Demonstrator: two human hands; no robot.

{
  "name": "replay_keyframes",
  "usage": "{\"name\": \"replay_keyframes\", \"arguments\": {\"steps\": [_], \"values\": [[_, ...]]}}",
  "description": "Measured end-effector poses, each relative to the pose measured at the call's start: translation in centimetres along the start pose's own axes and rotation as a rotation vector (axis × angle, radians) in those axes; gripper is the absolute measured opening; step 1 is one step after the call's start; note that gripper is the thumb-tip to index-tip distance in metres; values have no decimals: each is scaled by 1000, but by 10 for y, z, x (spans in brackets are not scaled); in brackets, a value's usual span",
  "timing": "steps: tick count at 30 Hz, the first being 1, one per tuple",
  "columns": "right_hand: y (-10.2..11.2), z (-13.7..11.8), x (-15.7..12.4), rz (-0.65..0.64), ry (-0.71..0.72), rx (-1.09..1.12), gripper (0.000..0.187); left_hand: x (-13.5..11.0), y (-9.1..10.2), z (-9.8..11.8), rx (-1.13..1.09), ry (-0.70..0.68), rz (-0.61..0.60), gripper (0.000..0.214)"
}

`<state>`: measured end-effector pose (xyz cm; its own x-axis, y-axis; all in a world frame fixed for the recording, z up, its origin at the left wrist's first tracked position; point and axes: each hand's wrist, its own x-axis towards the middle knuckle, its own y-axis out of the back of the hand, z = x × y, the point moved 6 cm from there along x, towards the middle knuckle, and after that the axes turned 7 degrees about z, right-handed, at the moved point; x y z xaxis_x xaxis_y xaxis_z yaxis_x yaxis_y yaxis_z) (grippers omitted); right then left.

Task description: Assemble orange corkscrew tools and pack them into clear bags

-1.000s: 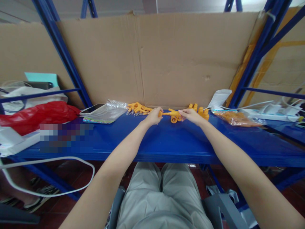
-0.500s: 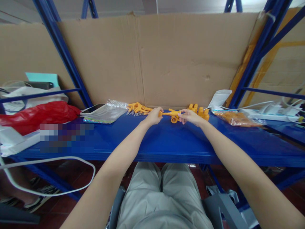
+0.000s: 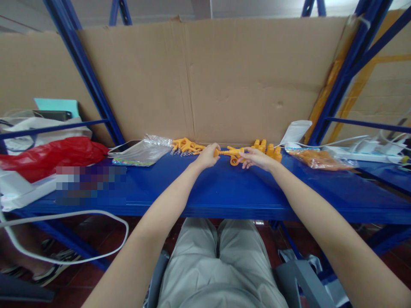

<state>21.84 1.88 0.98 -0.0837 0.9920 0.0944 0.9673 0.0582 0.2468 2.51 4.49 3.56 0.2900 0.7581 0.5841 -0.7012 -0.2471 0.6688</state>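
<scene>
Over the blue shelf, my left hand [image 3: 208, 156] is closed round the left end of an orange threaded plastic piece [image 3: 222, 152]. My right hand [image 3: 259, 159] has its thumb and index finger on the right end of the same piece, with the other fingers bent loosely below. Under the rod, near the right fingertips, is a round orange ring-shaped part [image 3: 234, 161]; I cannot tell whether it is joined to the rod. To the left of my left hand lies a heap of orange plastic parts [image 3: 185, 146] with thin metal chains. Several orange pieces [image 3: 269, 149] stand behind my right hand.
Cardboard [image 3: 237, 81] walls off the back of the blue shelf [image 3: 237, 188]. On the left lie a clear plastic bag [image 3: 141, 156], a phone [image 3: 126, 146] and a red bag [image 3: 54, 156]. To the right are a bag of orange parts [image 3: 324, 159] and a white power strip [image 3: 362, 155].
My right fingers have shifted slightly on the orange piece, and the lower ones have spread a little. The ring-shaped part has turned slightly. My left hand has stayed in place.
</scene>
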Motion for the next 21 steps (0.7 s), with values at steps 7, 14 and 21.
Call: {"name": "replay_keyframes", "arguments": {"steps": [7,14,21], "values": [[2,2,3,20,61,-14,42,1,2,1,19,20,9,27],[5,0,4,54,76,-10,42,1,0,-3,10,46,-13,28],[5,-4,6,14,182,-32,33,-2,-4,-5,20,116,-83,30]]}}
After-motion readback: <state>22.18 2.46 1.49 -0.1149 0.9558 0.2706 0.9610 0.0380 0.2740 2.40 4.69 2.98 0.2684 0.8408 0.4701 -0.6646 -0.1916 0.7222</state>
